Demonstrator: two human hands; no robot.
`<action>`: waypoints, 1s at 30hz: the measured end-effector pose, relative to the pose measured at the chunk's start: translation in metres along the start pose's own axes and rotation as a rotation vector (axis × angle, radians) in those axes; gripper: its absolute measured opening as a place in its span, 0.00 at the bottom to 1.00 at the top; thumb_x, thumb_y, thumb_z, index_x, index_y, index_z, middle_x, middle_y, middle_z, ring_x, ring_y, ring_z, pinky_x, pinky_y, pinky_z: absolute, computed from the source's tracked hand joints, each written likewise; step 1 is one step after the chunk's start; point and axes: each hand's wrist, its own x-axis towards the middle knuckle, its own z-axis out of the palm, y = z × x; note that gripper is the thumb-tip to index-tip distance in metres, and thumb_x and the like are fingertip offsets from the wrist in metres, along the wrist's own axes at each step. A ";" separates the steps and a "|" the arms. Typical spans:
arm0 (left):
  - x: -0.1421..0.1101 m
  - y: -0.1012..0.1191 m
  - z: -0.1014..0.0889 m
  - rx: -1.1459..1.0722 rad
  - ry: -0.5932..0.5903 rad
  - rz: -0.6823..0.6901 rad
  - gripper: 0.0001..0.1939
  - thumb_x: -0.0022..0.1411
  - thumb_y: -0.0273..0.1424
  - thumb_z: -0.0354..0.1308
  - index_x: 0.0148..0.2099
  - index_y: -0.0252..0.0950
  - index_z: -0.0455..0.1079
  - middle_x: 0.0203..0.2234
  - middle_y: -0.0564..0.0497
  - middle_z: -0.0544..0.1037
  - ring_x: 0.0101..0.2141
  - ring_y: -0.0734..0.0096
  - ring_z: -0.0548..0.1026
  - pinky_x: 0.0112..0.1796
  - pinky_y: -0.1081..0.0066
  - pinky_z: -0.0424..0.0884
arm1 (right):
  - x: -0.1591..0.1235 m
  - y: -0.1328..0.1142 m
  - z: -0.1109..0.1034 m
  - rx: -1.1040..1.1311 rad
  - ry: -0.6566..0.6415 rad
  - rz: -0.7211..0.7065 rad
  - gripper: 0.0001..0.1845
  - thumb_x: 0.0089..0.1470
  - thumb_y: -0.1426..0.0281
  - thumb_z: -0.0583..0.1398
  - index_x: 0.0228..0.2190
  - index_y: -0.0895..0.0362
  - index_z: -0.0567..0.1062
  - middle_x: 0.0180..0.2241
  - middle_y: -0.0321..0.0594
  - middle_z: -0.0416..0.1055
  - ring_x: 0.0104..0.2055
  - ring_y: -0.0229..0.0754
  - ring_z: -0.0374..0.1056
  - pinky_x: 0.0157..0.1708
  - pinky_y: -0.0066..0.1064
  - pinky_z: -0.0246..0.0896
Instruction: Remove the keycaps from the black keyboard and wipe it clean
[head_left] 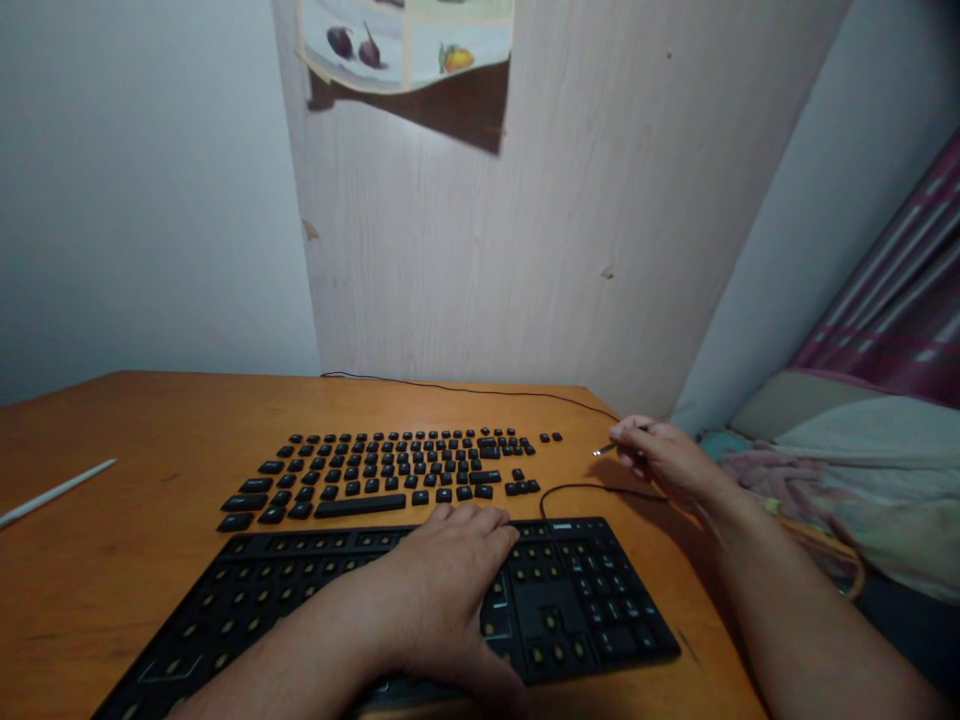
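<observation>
A black keyboard (551, 600) lies at the table's near side. Most of its key positions are bare, showing small yellowish studs, while the number pad on the right bears its keycaps. My left hand (442, 570) spans the keyboard from far edge to near edge, fingers over the back and thumb at the front. Beyond it, many loose black keycaps (405, 465) lie in rows, with the long space bar (360, 507) in front. To the right, my right hand (649, 450) is raised, pinching a thin dark tool (606, 449) with a bright metal tip; its exact kind is unclear.
A black cable (577, 487) leaves the keyboard's back and passes under my right arm. Another stretch of cable (450, 388) runs along the far edge of the wooden table (180, 440). A white stick (60, 492) lies at left. Bedding (832, 450) is beyond the right edge.
</observation>
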 end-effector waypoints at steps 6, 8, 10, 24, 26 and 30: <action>0.000 0.000 0.000 0.012 -0.006 -0.001 0.52 0.39 0.62 0.61 0.61 0.39 0.62 0.62 0.41 0.62 0.59 0.42 0.61 0.60 0.50 0.54 | -0.006 -0.007 0.004 0.005 -0.083 -0.031 0.18 0.52 0.54 0.63 0.27 0.57 0.70 0.17 0.28 0.58 0.16 0.29 0.48 0.15 0.24 0.40; 0.000 -0.001 0.000 0.008 -0.009 -0.004 0.52 0.38 0.62 0.61 0.62 0.39 0.62 0.62 0.42 0.62 0.59 0.42 0.61 0.60 0.50 0.54 | -0.009 -0.011 0.005 0.015 -0.111 -0.002 0.18 0.50 0.55 0.64 0.25 0.56 0.68 0.16 0.27 0.56 0.16 0.29 0.47 0.15 0.24 0.38; 0.000 -0.001 0.001 0.007 -0.010 -0.008 0.53 0.37 0.63 0.61 0.62 0.40 0.61 0.63 0.42 0.61 0.60 0.42 0.61 0.60 0.50 0.54 | -0.013 -0.015 0.007 0.011 -0.162 0.026 0.18 0.49 0.56 0.66 0.25 0.56 0.67 0.15 0.26 0.57 0.15 0.29 0.48 0.14 0.23 0.38; 0.001 0.000 -0.002 0.033 -0.041 -0.033 0.55 0.36 0.62 0.63 0.63 0.40 0.60 0.63 0.43 0.61 0.60 0.43 0.60 0.60 0.51 0.53 | -0.030 -0.029 0.016 0.020 -0.533 0.067 0.17 0.48 0.60 0.68 0.32 0.58 0.70 0.23 0.32 0.68 0.20 0.31 0.62 0.19 0.23 0.57; 0.001 -0.001 -0.001 0.033 -0.044 -0.036 0.56 0.36 0.62 0.63 0.64 0.40 0.60 0.63 0.43 0.61 0.60 0.43 0.59 0.60 0.50 0.53 | -0.032 -0.030 0.016 -0.038 -0.539 0.059 0.18 0.50 0.57 0.66 0.29 0.58 0.70 0.22 0.32 0.67 0.20 0.31 0.61 0.19 0.23 0.56; 0.002 -0.001 -0.001 0.029 -0.048 -0.035 0.55 0.36 0.62 0.62 0.63 0.41 0.60 0.63 0.43 0.60 0.61 0.42 0.59 0.60 0.50 0.53 | -0.033 -0.031 0.018 -0.134 -0.473 0.060 0.19 0.51 0.54 0.64 0.28 0.57 0.70 0.20 0.32 0.67 0.19 0.31 0.59 0.17 0.22 0.52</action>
